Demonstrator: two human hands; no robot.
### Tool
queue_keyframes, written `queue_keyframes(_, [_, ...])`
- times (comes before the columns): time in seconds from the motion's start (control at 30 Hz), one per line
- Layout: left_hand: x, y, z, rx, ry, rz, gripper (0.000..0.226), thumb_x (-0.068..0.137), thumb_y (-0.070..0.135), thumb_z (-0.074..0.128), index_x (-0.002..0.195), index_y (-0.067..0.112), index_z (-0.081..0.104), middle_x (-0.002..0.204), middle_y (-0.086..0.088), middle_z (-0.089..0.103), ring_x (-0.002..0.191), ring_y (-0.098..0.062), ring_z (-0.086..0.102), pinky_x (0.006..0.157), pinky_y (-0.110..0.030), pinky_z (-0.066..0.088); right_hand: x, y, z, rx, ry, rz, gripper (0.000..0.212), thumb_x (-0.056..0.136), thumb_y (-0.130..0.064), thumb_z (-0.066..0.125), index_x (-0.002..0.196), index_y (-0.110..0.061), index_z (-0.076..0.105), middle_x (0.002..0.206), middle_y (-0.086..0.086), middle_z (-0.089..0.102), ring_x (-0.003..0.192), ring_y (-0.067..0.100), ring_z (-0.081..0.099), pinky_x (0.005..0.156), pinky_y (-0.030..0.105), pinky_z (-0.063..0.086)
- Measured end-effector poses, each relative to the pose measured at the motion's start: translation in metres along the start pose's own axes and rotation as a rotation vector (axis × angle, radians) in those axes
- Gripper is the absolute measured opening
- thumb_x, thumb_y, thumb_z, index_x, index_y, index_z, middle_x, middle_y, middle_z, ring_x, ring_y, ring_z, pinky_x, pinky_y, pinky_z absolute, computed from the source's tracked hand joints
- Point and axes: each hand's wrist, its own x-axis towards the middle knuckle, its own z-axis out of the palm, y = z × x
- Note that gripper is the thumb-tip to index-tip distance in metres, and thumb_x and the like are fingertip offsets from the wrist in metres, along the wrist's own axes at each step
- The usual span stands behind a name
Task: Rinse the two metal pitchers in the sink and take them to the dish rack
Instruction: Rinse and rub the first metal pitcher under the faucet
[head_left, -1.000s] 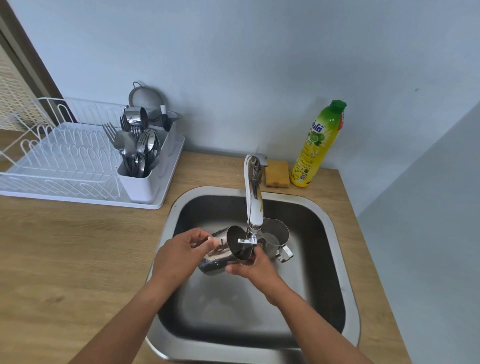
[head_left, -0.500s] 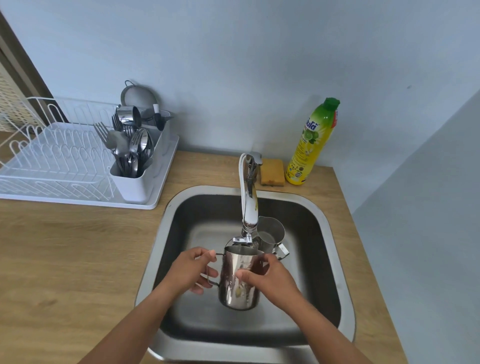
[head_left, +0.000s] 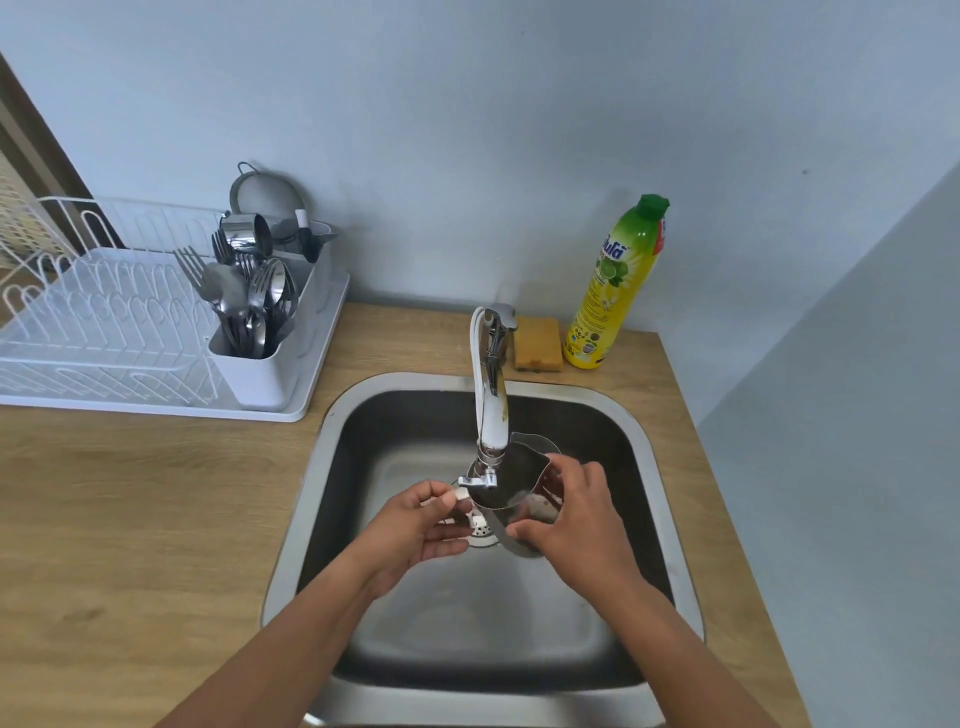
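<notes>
Over the sink (head_left: 322, 467), both my hands hold one shiny metal pitcher (head_left: 506, 512) just under the faucet tip (head_left: 483, 480). My left hand (head_left: 415, 527) pinches its handle on the left side. My right hand (head_left: 576, 519) wraps around its body from the right. The pitcher's mouth faces up toward the spout. Right behind it shows the rim of the second pitcher (head_left: 540, 442), the remainder hidden by the held pitcher and my right hand. The white dish rack (head_left: 104, 332) stands on the counter to the left.
The rack's cutlery holder (head_left: 260, 374) is full of forks and spoons, with a metal cup and a strainer behind it. A yellow sponge (head_left: 537, 344) and a soap bottle (head_left: 615, 283) sit behind the sink. A wall closes the right side.
The held pitcher went from lying tilted under the faucet to upright, low and nearer to me, then moved back up under the spout. My right hand shifted onto its right side.
</notes>
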Motion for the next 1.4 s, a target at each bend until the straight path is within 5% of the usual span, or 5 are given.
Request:
queue_keyframes(0.27, [-0.004,0.012,-0.003,0.043,0.081,0.151,0.005,0.09,0.001,0.063,0.087,0.005,0.064,0.114,-0.012,0.068,0.098,-0.02,0.065,0.092,-0.04,0.057,0.016,0.007,0.01,0.037,0.041,-0.063,0.078,0.068,-0.029,0.087,0.133,-0.031,0.044,0.132,-0.007,0.049,0.118,0.017,0.052,0.093,0.025,0.035])
queue_keyframes(0.43, [-0.013,0.017,-0.004,0.169,0.17,0.231,0.002,0.087,0.002,0.068,0.086,0.004,0.068,0.108,0.008,0.071,0.096,-0.015,0.066,0.083,-0.031,0.057,0.026,0.003,0.028,0.168,0.021,-0.009,0.08,0.065,-0.024,0.088,0.127,-0.042,0.042,0.13,-0.012,0.057,0.12,0.018,0.055,0.101,0.045,0.047])
queue_keyframes(0.53, [-0.019,0.02,-0.009,0.306,0.197,0.291,0.008,0.087,0.007,0.07,0.08,0.011,0.071,0.095,0.018,0.075,0.093,-0.016,0.067,0.08,-0.032,0.055,0.031,0.0,0.038,0.256,-0.06,0.06,0.082,0.066,-0.016,0.088,0.13,-0.038,0.042,0.126,-0.01,0.061,0.117,0.018,0.058,0.096,0.039,0.053])
queue_keyframes(0.93, [-0.034,0.029,-0.028,0.663,0.327,0.227,0.011,0.092,0.031,0.062,0.085,0.022,0.064,0.086,0.0,0.073,0.083,-0.02,0.068,0.066,-0.038,0.06,0.019,0.003,0.069,0.468,-0.345,0.163,0.071,0.061,-0.017,0.089,0.122,-0.026,0.053,0.116,-0.006,0.068,0.112,0.015,0.062,0.104,0.04,0.048])
queue_keyframes(1.4, [-0.02,-0.011,-0.022,0.107,-0.015,-0.175,0.019,0.102,0.023,0.048,0.107,0.006,0.055,0.111,-0.013,0.074,0.102,-0.041,0.069,0.066,-0.041,0.061,-0.009,0.015,0.026,0.363,-0.294,0.129,0.066,0.071,-0.015,0.084,0.128,-0.031,0.052,0.105,-0.017,0.063,0.1,0.001,0.06,0.085,0.014,0.045])
